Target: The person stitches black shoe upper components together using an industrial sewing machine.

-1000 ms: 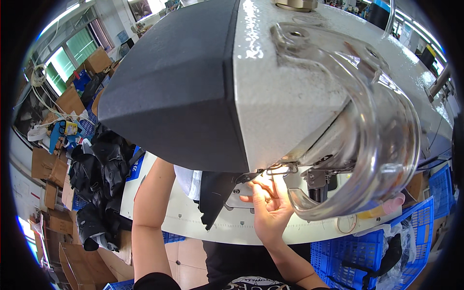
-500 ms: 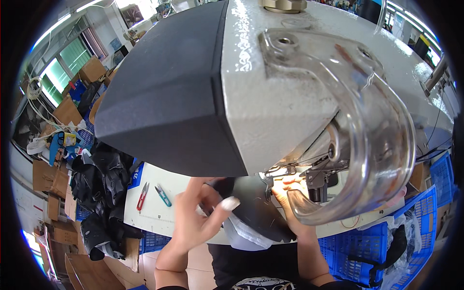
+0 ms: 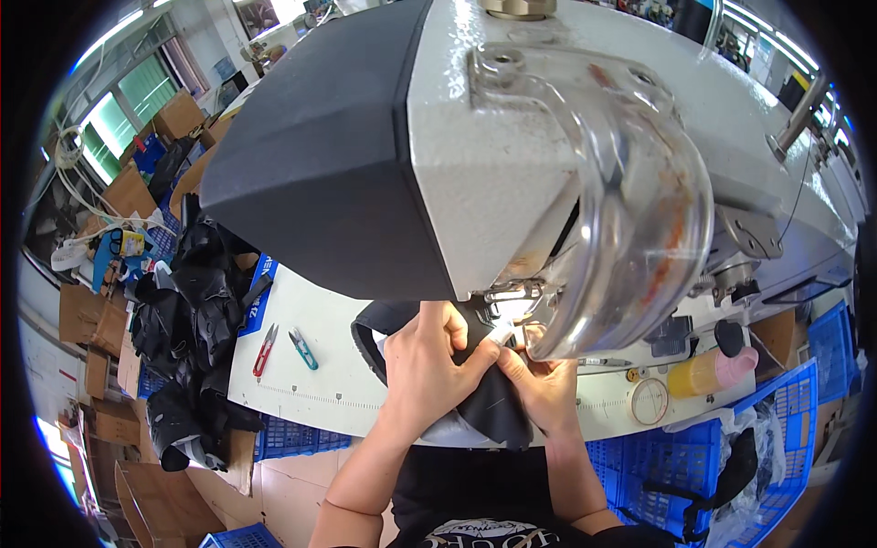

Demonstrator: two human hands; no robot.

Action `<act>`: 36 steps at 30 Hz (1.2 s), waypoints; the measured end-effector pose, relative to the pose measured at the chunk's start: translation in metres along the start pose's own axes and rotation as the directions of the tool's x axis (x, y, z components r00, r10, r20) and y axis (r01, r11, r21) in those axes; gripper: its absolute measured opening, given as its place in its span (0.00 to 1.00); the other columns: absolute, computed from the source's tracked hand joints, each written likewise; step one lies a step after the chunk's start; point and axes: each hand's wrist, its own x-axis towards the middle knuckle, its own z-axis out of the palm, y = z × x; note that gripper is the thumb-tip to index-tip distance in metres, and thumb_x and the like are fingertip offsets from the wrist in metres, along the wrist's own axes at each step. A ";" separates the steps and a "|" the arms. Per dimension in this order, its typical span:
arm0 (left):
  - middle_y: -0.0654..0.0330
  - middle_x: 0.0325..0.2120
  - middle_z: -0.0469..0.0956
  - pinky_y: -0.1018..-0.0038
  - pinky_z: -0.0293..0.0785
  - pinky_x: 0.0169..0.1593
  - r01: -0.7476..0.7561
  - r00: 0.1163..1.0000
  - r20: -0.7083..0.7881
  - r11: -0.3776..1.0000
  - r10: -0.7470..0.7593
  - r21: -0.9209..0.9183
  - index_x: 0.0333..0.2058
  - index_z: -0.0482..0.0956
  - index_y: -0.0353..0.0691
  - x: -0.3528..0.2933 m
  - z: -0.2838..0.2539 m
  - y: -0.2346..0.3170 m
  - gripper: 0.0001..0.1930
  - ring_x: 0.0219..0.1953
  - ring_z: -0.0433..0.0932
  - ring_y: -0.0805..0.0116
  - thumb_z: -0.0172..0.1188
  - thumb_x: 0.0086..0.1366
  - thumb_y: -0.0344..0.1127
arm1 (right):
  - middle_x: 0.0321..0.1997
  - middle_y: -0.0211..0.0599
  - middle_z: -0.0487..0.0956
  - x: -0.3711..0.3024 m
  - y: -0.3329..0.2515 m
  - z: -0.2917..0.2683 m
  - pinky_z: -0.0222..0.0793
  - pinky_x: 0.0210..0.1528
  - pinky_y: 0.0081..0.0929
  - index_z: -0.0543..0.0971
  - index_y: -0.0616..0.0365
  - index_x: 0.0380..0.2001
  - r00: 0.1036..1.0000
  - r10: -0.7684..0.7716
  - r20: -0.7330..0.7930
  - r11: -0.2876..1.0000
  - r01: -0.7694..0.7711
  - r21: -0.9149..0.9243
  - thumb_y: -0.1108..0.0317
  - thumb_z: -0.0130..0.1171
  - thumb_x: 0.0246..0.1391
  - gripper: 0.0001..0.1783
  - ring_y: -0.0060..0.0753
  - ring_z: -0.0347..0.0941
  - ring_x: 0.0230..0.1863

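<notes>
Over white tabletop [image 3: 338,352], left grip [image 3: 423,373] and right grip [image 3: 550,397] pinch black fabric [image 3: 496,408] between them

The scene is brightly lit. Between the left hand [image 3: 427,370] and the right hand [image 3: 550,395], a small area is washed to white by a strong light beneath the machine head [image 3: 489,173]. Glare is thrown off the clear guard [image 3: 630,219]. Ceiling tubes [image 3: 770,40] are seen glowing at upper right, and a bright window [image 3: 108,128] at left. Straight edges are bent and the corners blackened by the fisheye lens.
</notes>
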 end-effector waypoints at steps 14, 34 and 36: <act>0.65 0.11 0.68 0.76 0.62 0.17 0.119 0.973 -0.184 0.987 -0.138 -0.112 0.26 0.64 0.40 -0.004 0.026 -0.007 0.19 0.10 0.67 0.72 0.71 0.48 0.32 | 0.32 0.34 0.78 0.004 0.006 -0.006 0.69 0.36 0.27 0.79 0.61 0.34 0.979 -0.189 0.071 0.847 0.199 -0.492 0.61 0.62 0.56 0.13 0.28 0.73 0.33; 0.61 0.15 0.73 0.73 0.67 0.24 0.200 0.979 0.016 0.961 -0.201 -0.190 0.23 0.74 0.38 0.013 0.006 -0.023 0.08 0.17 0.73 0.67 0.67 0.48 0.27 | 0.37 0.30 0.76 -0.002 0.009 0.021 0.65 0.47 0.19 0.78 0.62 0.33 0.979 -0.161 -0.121 0.962 0.128 -0.242 0.73 0.65 0.52 0.07 0.20 0.71 0.41; 0.60 0.15 0.73 0.72 0.67 0.24 0.141 0.988 -0.037 0.977 -0.148 -0.162 0.22 0.75 0.37 0.014 0.006 -0.026 0.07 0.17 0.73 0.66 0.66 0.48 0.27 | 0.38 0.31 0.76 -0.001 0.015 0.021 0.65 0.48 0.19 0.78 0.63 0.34 0.973 -0.186 -0.134 0.949 0.143 -0.282 0.73 0.65 0.52 0.07 0.19 0.71 0.41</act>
